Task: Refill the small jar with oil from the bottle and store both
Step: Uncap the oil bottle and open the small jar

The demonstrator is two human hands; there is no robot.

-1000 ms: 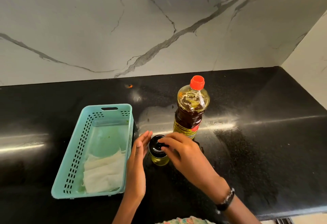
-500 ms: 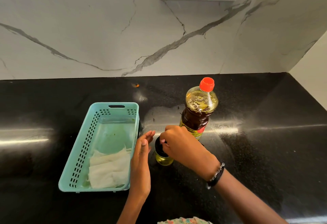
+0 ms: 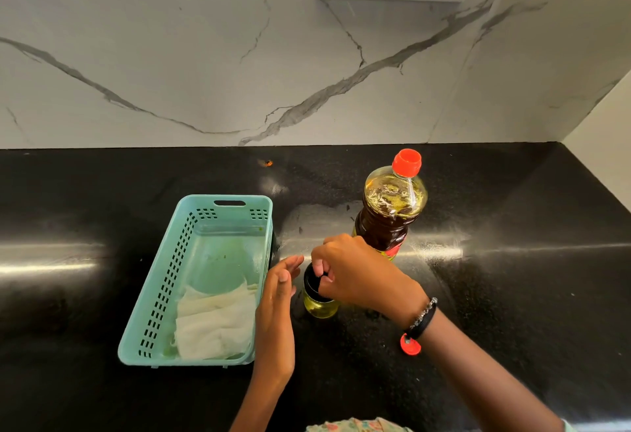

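At frame centre we grip the black lid (image 3: 312,279) of the small jar (image 3: 320,305) with our right hand (image 3: 355,274); our left hand (image 3: 276,308) lies open beside it, the bottle (image 3: 389,213) upright just behind.

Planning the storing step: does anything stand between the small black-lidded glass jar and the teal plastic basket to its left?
Only the left hand: it stands open, edge-on, between the small black-lidded glass jar and the teal plastic basket. The right hand grips the jar's lid. Nothing else visible stands in that gap.
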